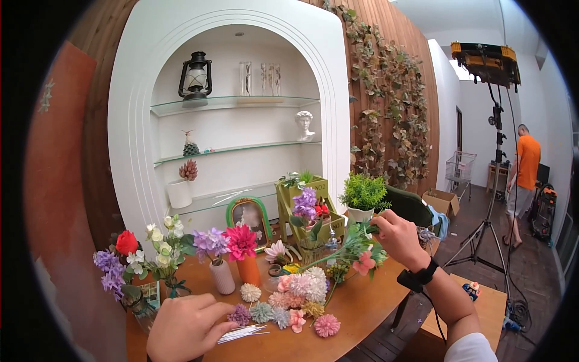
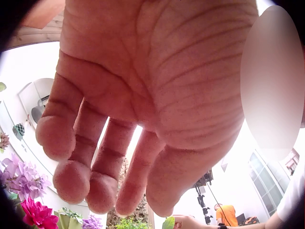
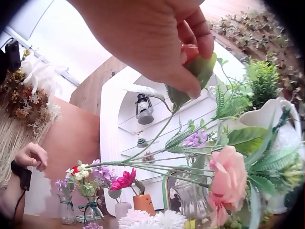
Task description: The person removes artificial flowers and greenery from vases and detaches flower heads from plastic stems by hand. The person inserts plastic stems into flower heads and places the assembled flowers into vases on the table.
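Note:
My right hand point(image 1: 398, 241) is raised at the right of the table, its thumb and fingers pinching one leafy stem of an artificial flower spray. In the right wrist view the pinched green leaf point(image 3: 202, 71) has an orange-red petal beside it, partly behind the fingers. The spray's pink flower point(image 3: 228, 179) hangs lower, and its bare stems point(image 3: 136, 164) join toward the left. Over the table's front left, my left hand point(image 1: 186, 329) holds nothing; its fingers are loosely bent in the left wrist view. Thin white sticks point(image 1: 241, 333) and a purple pompom flower point(image 1: 239, 315) lie by its fingertips.
Several vases of artificial flowers stand at the left, including an orange vase point(image 1: 248, 271). Pompom flowers point(image 1: 327, 326) cover the table's middle. Behind are a green wooden stand point(image 1: 283, 208), a potted plant point(image 1: 365, 193) and an arched shelf. A person point(image 1: 526, 163) stands far right beyond a tripod.

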